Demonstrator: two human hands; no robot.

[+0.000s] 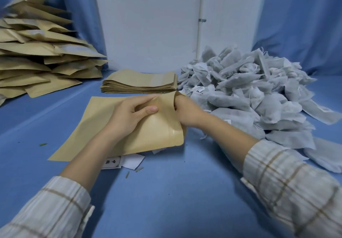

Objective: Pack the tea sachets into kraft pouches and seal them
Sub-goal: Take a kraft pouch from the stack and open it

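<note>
Left hand: the left hand (129, 114) lies on top of the pouch (103, 123) near its open end, forearm coming in from the lower left – thumb and curled fingers pinch the upper wall of the mouth and lift it.
Right hand: the right hand (187, 112) reaches in from the right, its fingers pushed inside the pouch mouth and hidden there; whether that grip is closed on anything cannot be told.
Sleeves: both forearms are bare to the rolled cuffs of a pale plaid shirt (288, 186).
Pouch: it lies flat on the blue surface (175, 191), centre of view, partly over a few white paper labels (125, 161).
Pouch axis: long axis runs left to right, slightly slanted – the closed end points to the lower left, the open mouth to the right, toward the sachets.
Sachets: a big loose heap of grey-white sachets (259, 93) sits just right of the pouch, touching the right wrist.
Empty pouches: a neat flat stack (138, 82) lies just behind the pouch.
Filled pouches: a tall untidy pile (40, 56) stands at the far left, well apart from the hands.
Crumbs: small green leaf bits (138, 169) lie in front of the labels.
</note>
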